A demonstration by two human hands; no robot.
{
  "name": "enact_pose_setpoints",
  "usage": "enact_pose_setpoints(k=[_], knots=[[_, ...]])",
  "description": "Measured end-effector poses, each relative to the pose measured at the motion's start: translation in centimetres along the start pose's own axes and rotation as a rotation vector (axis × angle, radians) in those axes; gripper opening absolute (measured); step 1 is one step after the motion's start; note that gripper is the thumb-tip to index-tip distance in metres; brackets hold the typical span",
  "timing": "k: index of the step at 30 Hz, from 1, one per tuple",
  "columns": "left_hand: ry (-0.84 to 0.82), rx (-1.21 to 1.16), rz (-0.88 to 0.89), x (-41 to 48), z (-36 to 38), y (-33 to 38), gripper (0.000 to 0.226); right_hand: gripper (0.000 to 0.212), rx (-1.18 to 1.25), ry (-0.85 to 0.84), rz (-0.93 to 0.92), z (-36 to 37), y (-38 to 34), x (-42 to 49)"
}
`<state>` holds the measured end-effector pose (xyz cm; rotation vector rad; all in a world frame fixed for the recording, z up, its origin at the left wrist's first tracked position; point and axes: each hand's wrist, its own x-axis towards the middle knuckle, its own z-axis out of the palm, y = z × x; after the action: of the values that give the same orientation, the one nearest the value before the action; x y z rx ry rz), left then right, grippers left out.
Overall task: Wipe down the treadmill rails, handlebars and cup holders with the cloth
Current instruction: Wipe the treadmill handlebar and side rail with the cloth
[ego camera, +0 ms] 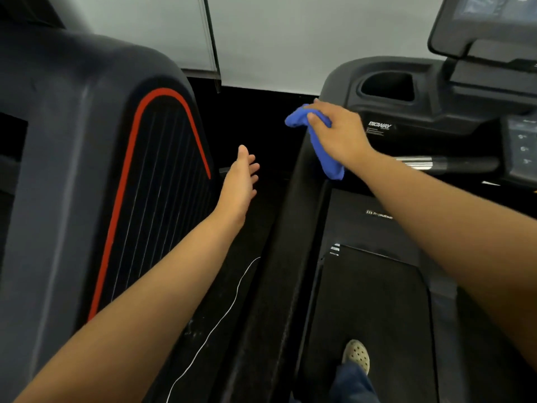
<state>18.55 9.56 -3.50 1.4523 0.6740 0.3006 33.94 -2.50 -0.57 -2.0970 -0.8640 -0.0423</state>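
My right hand (338, 130) holds a blue cloth (325, 154) against the top of the treadmill's black left rail (290, 228), where the rail meets the console. One end of the cloth sticks out past my fingers and the other hangs below my wrist. A dark cup holder (388, 85) sits in the console just right of that hand. A handlebar (453, 163) with a silver sensor band runs behind my right forearm. My left hand (241, 184) hovers with straight fingers over the gap left of the rail and holds nothing.
A neighbouring machine with a dark housing and a red stripe (122, 193) stands close on the left. A thin white cable (223, 315) lies on the floor in the gap. My shoe (356, 354) stands on the treadmill belt (374, 301). The console screen (491, 21) is at top right.
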Motion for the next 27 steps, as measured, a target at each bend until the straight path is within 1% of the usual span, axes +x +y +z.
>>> enact_pose_setpoints(k=[2,4,5,6,7,9,10,13,17,21,24,25,27], knots=[[-0.013,0.113,0.076,-0.4,-0.1,-1.0,0.057,0.03,-0.218,-0.214,-0.049,0.9,0.1,2.5],[-0.068,0.158,0.092,-1.0,0.0,-2.1,0.056,0.03,-0.436,-0.404,-0.011,1.9,0.3,3.5],[-0.1,0.151,0.067,-1.3,0.1,-2.6,0.056,0.03,-0.531,-0.446,0.0,2.5,0.4,3.7],[-0.137,0.141,0.031,-1.8,0.2,-3.1,0.057,0.029,-0.602,-0.453,-0.009,3.0,0.3,3.7],[-0.174,0.134,-0.006,-2.5,0.5,-3.6,0.063,0.029,-0.635,-0.439,-0.018,3.3,0.1,3.7],[-0.234,0.127,-0.063,-3.8,1.0,-4.3,0.078,0.026,-0.627,-0.415,-0.011,3.4,-0.3,3.6],[-0.244,0.105,-0.081,-4.2,1.2,-4.5,0.077,0.025,-0.618,-0.411,-0.003,3.4,-0.2,3.4],[-0.219,-0.018,-0.133,-4.9,1.1,-4.6,0.055,0.021,-0.599,-0.382,0.0,3.8,-0.2,2.7],[-0.148,-0.092,-0.197,-5.1,0.9,-4.9,0.042,0.022,-0.538,-0.337,-0.033,3.9,-1.1,0.4],[-0.042,-0.16,-0.243,-5.0,0.8,-5.4,0.058,0.021,-0.431,-0.248,-0.089,3.7,-1.9,-3.2],[0.084,-0.193,-0.186,-5.0,0.5,-5.7,0.053,0.019,-0.353,-0.202,-0.144,3.7,-2.4,-6.4],[0.124,-0.162,-0.133,-5.1,0.4,-5.8,0.052,0.021,-0.326,-0.198,-0.17,3.7,-2.7,-7.6],[0.162,-0.085,0.032,-5.5,0.3,-5.4,0.047,0.027,-0.319,-0.192,-0.227,3.7,-3.3,-10.0]])
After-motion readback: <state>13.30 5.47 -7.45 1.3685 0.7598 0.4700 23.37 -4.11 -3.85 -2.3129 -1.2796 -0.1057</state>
